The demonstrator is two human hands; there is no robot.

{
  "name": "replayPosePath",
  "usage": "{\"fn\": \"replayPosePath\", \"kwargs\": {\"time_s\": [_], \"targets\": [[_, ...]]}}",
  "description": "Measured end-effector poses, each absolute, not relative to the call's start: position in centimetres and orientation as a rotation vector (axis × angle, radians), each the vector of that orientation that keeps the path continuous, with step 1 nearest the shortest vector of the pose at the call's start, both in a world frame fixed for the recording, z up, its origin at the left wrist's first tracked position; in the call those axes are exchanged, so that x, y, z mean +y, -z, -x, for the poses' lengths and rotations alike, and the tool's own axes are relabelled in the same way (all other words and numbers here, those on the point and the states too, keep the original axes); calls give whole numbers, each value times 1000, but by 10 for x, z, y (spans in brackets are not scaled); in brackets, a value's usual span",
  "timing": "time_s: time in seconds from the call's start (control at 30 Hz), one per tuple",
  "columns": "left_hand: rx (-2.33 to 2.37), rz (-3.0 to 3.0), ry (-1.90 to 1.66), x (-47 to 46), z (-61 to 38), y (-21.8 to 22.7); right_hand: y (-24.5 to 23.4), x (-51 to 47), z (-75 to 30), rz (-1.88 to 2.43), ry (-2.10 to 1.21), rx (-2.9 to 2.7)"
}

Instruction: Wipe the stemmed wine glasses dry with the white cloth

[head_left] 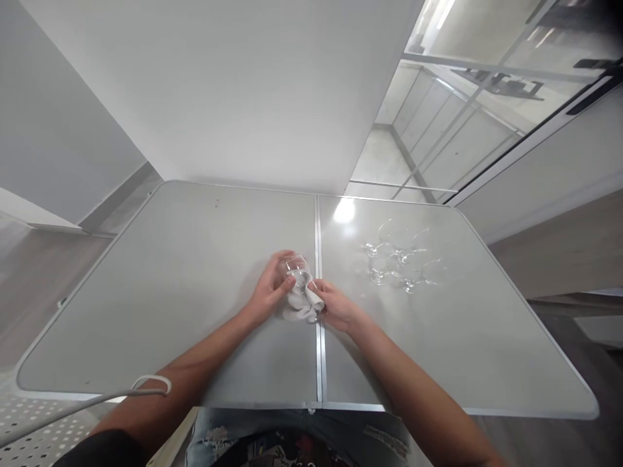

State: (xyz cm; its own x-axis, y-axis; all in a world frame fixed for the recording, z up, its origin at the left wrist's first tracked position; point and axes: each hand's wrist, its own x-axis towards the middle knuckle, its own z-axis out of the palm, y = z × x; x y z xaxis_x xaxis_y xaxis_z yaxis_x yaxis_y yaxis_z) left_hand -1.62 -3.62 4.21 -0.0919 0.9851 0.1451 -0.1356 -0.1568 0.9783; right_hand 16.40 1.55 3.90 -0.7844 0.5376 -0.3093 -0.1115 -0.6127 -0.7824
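Glass (300, 277) between left grip (270, 284) and right grip (337, 307)

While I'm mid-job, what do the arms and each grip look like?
Left grip, right grip: ungloved hands, no watch visible. Left forearm and right forearm are bare, a black sleeve showing farther up the left. A pale looped cable overlaps the left forearm.
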Motion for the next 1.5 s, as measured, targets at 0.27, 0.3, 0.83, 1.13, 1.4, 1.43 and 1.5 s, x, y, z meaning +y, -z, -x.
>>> {"fn": "replayPosePath", "kwargs": {"time_s": [0.27, 0.3, 0.83, 1.13, 1.4, 1.43, 1.5], "targets": [[1206, -1165, -1524, -41, 4, -35, -31, 15, -159, 979, -1279, -2042], [1211, -1170, -1532, -42, 3, -34, -30, 13, -158, 1028, -1107, -2070], [1013, -1127, -1638, -38, 10, -28, -38, 14, -159, 922, -1604, -1941], [1074, -1191, -1650, -39, 8, -34, -29, 25, -163, 984, -1327, -1736], [1087, -1367, -1898, -40, 10, -25, -34, 20, -152, 934, -1948, -862], [1083, -1405, -1908, -40, 11, -22, -34, 19, -151, 894, -1999, -859], [1082, -1506, -1895, -40, 11, -16, -32, 18, -149, 838, -2027, -902]]}}
